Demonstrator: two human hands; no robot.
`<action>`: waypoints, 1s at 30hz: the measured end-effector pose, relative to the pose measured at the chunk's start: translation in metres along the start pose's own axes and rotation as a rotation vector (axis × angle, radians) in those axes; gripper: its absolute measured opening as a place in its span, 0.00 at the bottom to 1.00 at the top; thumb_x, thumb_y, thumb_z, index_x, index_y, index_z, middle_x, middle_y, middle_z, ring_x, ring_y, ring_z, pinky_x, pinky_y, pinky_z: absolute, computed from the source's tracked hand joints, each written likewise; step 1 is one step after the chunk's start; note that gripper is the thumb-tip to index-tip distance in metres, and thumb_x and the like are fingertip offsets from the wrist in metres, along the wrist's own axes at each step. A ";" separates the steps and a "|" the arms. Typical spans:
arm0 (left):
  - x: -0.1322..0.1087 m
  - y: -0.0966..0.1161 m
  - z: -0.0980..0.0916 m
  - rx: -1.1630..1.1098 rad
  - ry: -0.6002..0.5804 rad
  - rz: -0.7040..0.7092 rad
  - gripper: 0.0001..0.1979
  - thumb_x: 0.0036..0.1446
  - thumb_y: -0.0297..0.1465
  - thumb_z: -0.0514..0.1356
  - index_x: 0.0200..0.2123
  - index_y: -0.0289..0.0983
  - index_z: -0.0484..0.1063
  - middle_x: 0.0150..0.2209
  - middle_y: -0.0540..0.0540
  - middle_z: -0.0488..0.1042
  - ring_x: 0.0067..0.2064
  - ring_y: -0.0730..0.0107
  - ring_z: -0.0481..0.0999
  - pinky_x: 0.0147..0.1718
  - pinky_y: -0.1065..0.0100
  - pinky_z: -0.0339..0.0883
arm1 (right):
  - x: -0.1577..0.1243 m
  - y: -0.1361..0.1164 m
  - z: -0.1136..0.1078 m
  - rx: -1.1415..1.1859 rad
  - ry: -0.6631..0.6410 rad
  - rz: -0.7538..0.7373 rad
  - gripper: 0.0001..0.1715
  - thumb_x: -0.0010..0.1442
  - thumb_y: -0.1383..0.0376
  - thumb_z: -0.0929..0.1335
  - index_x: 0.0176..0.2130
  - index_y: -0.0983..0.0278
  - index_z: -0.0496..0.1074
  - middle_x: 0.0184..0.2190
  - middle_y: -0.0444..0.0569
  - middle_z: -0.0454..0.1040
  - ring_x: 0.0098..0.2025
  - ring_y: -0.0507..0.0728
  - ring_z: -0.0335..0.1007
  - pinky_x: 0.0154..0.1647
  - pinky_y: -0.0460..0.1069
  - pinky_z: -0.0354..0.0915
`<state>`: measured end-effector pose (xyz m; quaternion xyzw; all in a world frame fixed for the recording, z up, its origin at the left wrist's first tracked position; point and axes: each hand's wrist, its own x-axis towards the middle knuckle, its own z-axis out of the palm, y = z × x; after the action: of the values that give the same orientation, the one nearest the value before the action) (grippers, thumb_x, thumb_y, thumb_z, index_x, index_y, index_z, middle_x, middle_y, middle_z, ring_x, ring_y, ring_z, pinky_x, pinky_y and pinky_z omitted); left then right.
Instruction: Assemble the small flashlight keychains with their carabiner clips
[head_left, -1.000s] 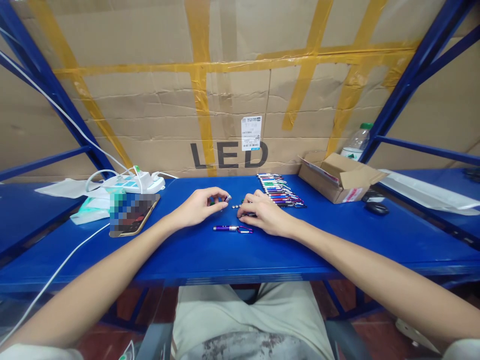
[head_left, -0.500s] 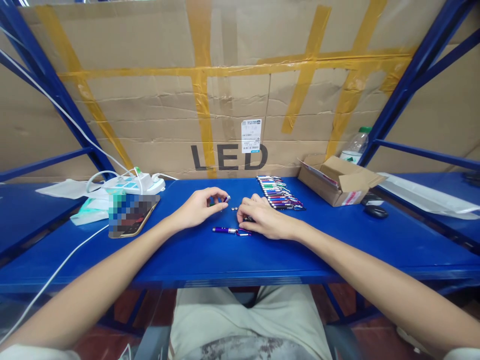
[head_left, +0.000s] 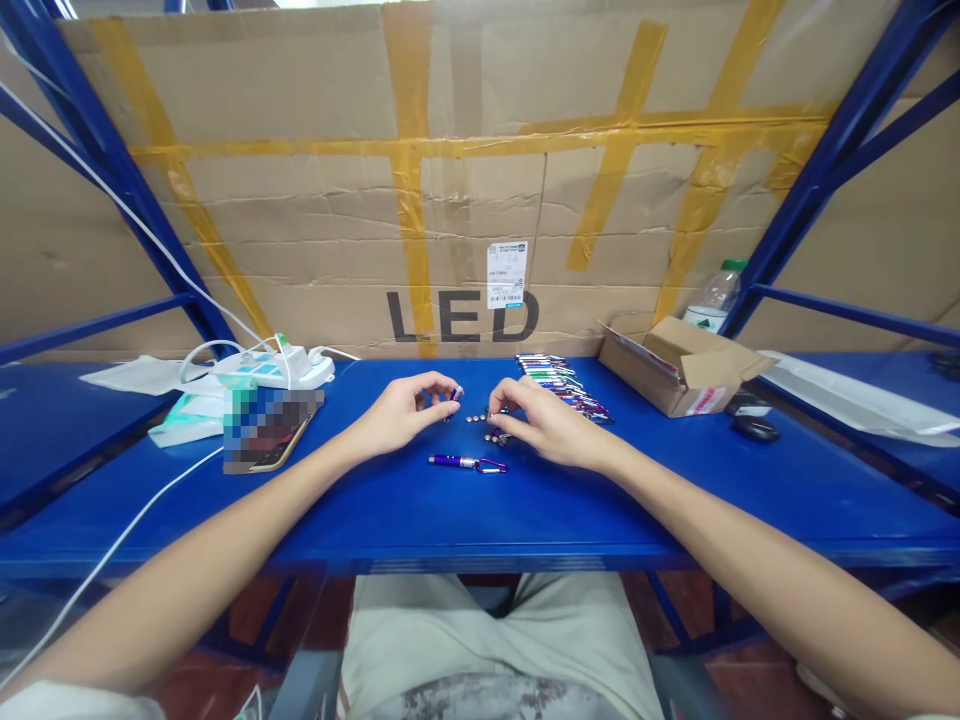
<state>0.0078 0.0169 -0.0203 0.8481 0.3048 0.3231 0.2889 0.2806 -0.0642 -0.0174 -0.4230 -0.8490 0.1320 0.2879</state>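
My left hand (head_left: 401, 410) is pinched on a small purple-and-silver piece (head_left: 455, 394) just above the blue table (head_left: 390, 500). My right hand (head_left: 544, 420) hovers to the right of it, its fingertips closed over several tiny silver button cells (head_left: 475, 418) lying between the hands. A purple mini flashlight with a carabiner clip (head_left: 466, 462) lies on the table in front of both hands. Behind my right hand a row of coloured mini flashlights (head_left: 559, 385) is laid out.
An open cardboard box (head_left: 679, 365) stands at the right, a plastic bottle (head_left: 712, 295) behind it and a black mouse (head_left: 754, 428) beside it. At the left lie a phone (head_left: 270, 430), a white power strip (head_left: 274, 367) with cables, and a teal packet (head_left: 187, 418). A taped cardboard wall closes the back.
My right hand has lifted off the table beside the purple flashlight and moved up towards the button cells. My left hand has stayed almost still.
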 end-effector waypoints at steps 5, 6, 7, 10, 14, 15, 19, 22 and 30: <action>0.000 0.001 0.003 -0.028 0.009 -0.005 0.22 0.65 0.48 0.68 0.50 0.37 0.82 0.45 0.43 0.83 0.40 0.66 0.75 0.40 0.64 0.68 | 0.006 0.006 -0.002 0.275 0.064 0.053 0.10 0.74 0.56 0.68 0.44 0.59 0.70 0.40 0.47 0.76 0.40 0.58 0.71 0.44 0.53 0.66; 0.000 0.001 0.003 -0.034 0.010 -0.009 0.22 0.64 0.48 0.68 0.50 0.37 0.82 0.45 0.43 0.83 0.40 0.65 0.76 0.39 0.65 0.68 | 0.009 0.007 -0.003 0.346 0.079 0.060 0.11 0.73 0.55 0.69 0.44 0.59 0.70 0.39 0.46 0.76 0.40 0.58 0.72 0.43 0.53 0.67; 0.000 0.000 0.004 -0.041 0.010 -0.014 0.22 0.64 0.48 0.68 0.50 0.37 0.83 0.45 0.43 0.84 0.40 0.65 0.76 0.39 0.65 0.68 | 0.012 0.007 -0.006 0.403 0.093 0.064 0.11 0.72 0.54 0.69 0.43 0.59 0.70 0.39 0.46 0.77 0.40 0.58 0.73 0.44 0.53 0.68; 0.000 -0.001 0.006 -0.055 0.015 -0.030 0.22 0.63 0.48 0.69 0.50 0.38 0.84 0.45 0.43 0.84 0.40 0.65 0.76 0.38 0.65 0.68 | 0.024 0.007 -0.015 0.475 0.122 0.073 0.12 0.69 0.54 0.71 0.41 0.59 0.71 0.39 0.47 0.79 0.42 0.58 0.75 0.47 0.53 0.69; 0.000 -0.002 0.007 -0.053 0.019 -0.038 0.22 0.63 0.48 0.69 0.50 0.38 0.84 0.45 0.43 0.84 0.38 0.66 0.76 0.38 0.65 0.68 | 0.038 0.009 -0.023 0.491 0.152 0.082 0.13 0.65 0.55 0.74 0.40 0.60 0.72 0.38 0.47 0.81 0.42 0.58 0.75 0.45 0.53 0.68; 0.000 -0.002 0.007 -0.052 0.016 -0.037 0.22 0.63 0.48 0.69 0.50 0.38 0.84 0.45 0.43 0.84 0.38 0.66 0.76 0.38 0.65 0.68 | 0.041 0.010 -0.022 0.494 0.156 0.083 0.13 0.65 0.55 0.74 0.40 0.60 0.73 0.39 0.47 0.81 0.42 0.58 0.76 0.45 0.54 0.68; 0.000 -0.001 0.007 -0.053 0.000 -0.041 0.21 0.63 0.47 0.69 0.50 0.37 0.84 0.44 0.43 0.84 0.36 0.67 0.75 0.37 0.66 0.67 | 0.047 0.016 -0.013 0.519 0.194 0.103 0.15 0.61 0.53 0.76 0.38 0.61 0.75 0.38 0.48 0.82 0.41 0.59 0.77 0.44 0.54 0.69; -0.001 0.000 0.008 -0.056 -0.009 -0.040 0.21 0.63 0.46 0.69 0.50 0.37 0.84 0.43 0.43 0.84 0.36 0.68 0.74 0.36 0.66 0.67 | 0.046 0.018 -0.006 0.556 0.232 0.115 0.16 0.60 0.52 0.78 0.38 0.61 0.77 0.36 0.48 0.82 0.39 0.58 0.76 0.43 0.54 0.69; -0.001 0.002 0.009 -0.062 -0.015 -0.022 0.20 0.63 0.45 0.69 0.50 0.37 0.84 0.40 0.44 0.83 0.35 0.68 0.73 0.35 0.68 0.65 | 0.036 0.020 0.006 0.585 0.252 0.103 0.15 0.64 0.52 0.75 0.40 0.61 0.75 0.40 0.49 0.82 0.41 0.58 0.75 0.43 0.54 0.69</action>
<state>0.0145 0.0116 -0.0251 0.8377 0.3017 0.3228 0.3210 0.2727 -0.0234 -0.0180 -0.3778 -0.7102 0.3314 0.4929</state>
